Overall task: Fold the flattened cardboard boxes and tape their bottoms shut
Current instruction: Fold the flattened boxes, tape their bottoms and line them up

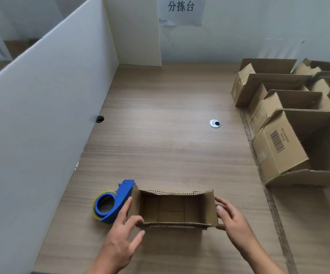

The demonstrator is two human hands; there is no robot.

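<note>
A small open-topped cardboard box [175, 209] stands on the wooden desk [160, 147] at 6 o'clock, close to the near edge, with its corrugated rims up and its bottom flaps visible inside. The left hand [123, 228] holds its left end: the forefinger lies straight against the outside of the end wall, the thumb hooks over the near-left corner, and the other fingers are spread loose below. The right hand [231, 220] grips the splayed right end flap, thumb on its outer face and fingers curled behind it. Just beside the box at its 9 o'clock, a blue tape dispenser [113, 202] with a roll of clear tape lies on the desk; the left forefinger crosses in front of it, and its front end touches or slips behind the box's far-left corner, which cannot be told. A tall white partition [47, 107] walls the desk from 7 to 11 o'clock, with a dark hole [100, 119] at its foot. A metal cable grommet [215, 123] sits in the desk toward 1 o'clock. From 2 to 4 o'clock, well apart from the hands, stand rows of opened cardboard boxes [278, 147], the nearest bearing a barcode; the frame cuts them off at the right. At 12 o'clock a paper sign [182, 10] with printed characters hangs on the wall. Whether the held box's bottom is taped cannot be made out.
</note>
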